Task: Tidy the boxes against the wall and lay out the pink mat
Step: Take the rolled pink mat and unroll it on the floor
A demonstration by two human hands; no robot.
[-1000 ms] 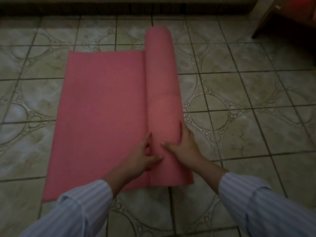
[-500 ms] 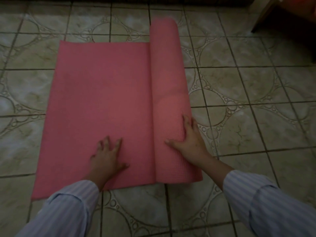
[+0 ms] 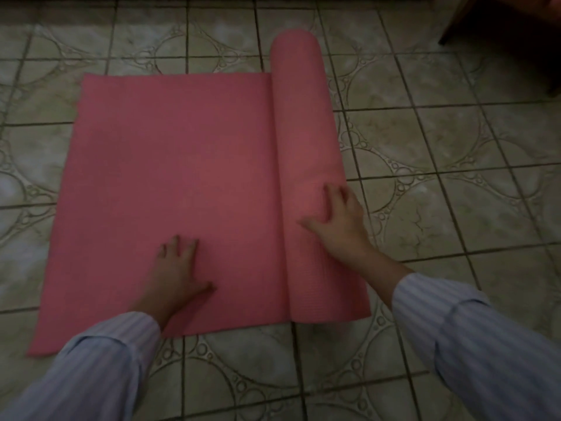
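Observation:
The pink mat [image 3: 170,165] lies partly unrolled on the tiled floor, its flat part spreading to the left. The part still rolled up [image 3: 303,123] forms a long tube along the mat's right side. My left hand [image 3: 179,268] presses flat on the unrolled part near the front edge, fingers straight. My right hand [image 3: 337,220] rests on top of the roll near its front end, fingers spread over it. No boxes are in view.
Patterned grey floor tiles [image 3: 440,183] stretch out to the right of the roll and around the mat. Dark wooden furniture [image 3: 501,34] stands at the far right corner. A dark strip of wall base runs along the top edge.
The roll has moved to the right and more flat mat shows. My left hand left the roll and came down flat on the unrolled part. My right hand stayed on the roll.

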